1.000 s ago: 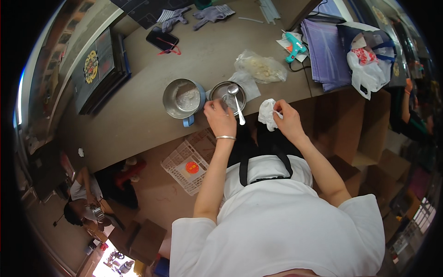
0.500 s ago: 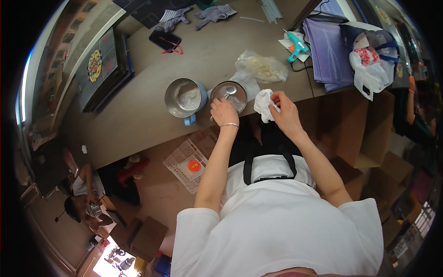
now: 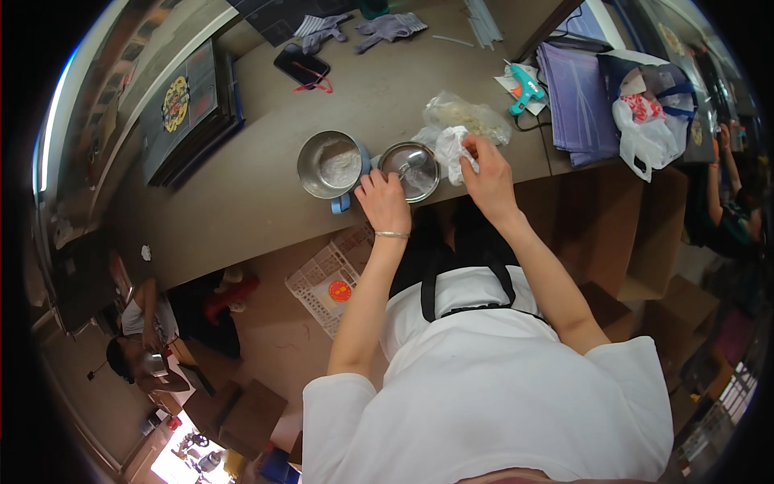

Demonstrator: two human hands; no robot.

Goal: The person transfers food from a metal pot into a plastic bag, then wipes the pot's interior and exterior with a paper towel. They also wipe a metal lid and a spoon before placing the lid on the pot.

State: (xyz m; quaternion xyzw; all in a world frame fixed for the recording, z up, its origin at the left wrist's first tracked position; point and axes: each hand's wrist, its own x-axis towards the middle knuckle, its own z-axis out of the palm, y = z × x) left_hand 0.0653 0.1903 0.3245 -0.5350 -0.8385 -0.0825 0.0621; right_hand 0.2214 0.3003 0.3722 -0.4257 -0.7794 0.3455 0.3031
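Note:
My right hand [image 3: 488, 179] pinches a crumpled white tissue [image 3: 453, 153] just right of a round metal dish [image 3: 436, 182]. A spoon [image 3: 415, 159] and some clear film-like stuff lie in the dish. At the dish's left edge is my left hand [image 3: 384, 202], its fingers bent down into the gap beside a blue-sided metal mug [image 3: 309, 179]. What these fingers grip, if anything, is hidden. The mug's handle [image 3: 340, 204] points toward me, and whitish material [image 3: 340, 168] sits inside it. Behind the tissue lies a clear plastic bag [image 3: 476, 121] with pale contents.
Beyond lie a phone [image 3: 301, 64] with a red cord, grey gloves [image 3: 390, 31] and a teal glue gun [image 3: 526, 90]. Dark boards [image 3: 189, 113] stand left; purple sheets [image 3: 574, 101] and a white bag [image 3: 641, 141] lie right. A person [image 3: 149, 323] sits at lower left.
My left hand has shifted left, off the dish toward the mug. My right hand has moved the tissue up and closer to the dish and plastic bag. The view has turned slightly.

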